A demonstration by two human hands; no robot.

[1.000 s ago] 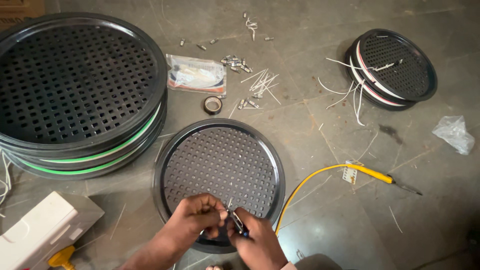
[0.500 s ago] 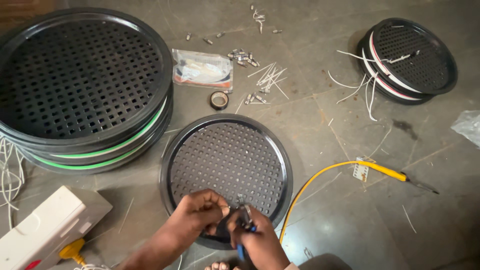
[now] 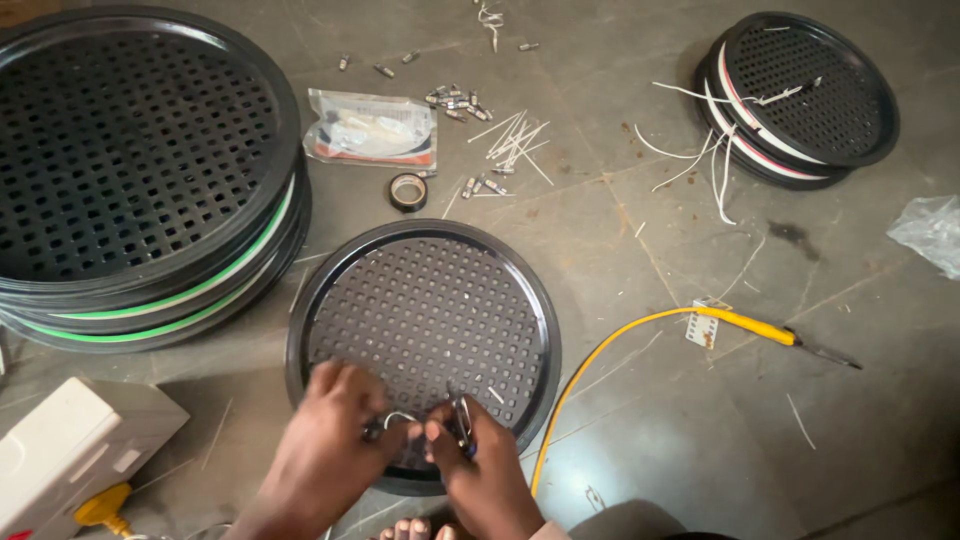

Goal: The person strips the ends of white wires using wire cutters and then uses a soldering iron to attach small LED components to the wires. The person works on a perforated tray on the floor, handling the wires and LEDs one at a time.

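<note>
Thin wire (image 3: 398, 416) between pinching hands (image 3: 330, 450)

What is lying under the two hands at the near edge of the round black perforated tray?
Under the left hand and right hand lies the round black perforated tray; a thin wire loop shows between the fingers. The tray's near rim is mostly covered.
</note>
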